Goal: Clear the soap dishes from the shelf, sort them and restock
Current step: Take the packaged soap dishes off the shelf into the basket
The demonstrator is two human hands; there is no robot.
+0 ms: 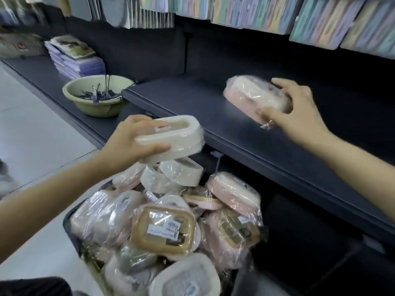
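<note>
My left hand [130, 142] grips a cream, plastic-wrapped soap dish [173, 138] above a dark bin [68, 223] heaped with several wrapped soap dishes in cream, pink and brown. My right hand [299, 110] holds a pink and cream wrapped soap dish [252, 97] on the dark shelf [192, 107], thumb at its near end and fingers over its far side. A brown-lidded dish with a white label [163, 229] lies on top of the heap.
A green bowl [96, 103] with dark clips stands on the lower ledge to the left. Behind it lies a stack of purple packets [79, 65]. Pastel notebooks [320, 20] fill the shelf above. The pale floor [32, 129] runs along the left.
</note>
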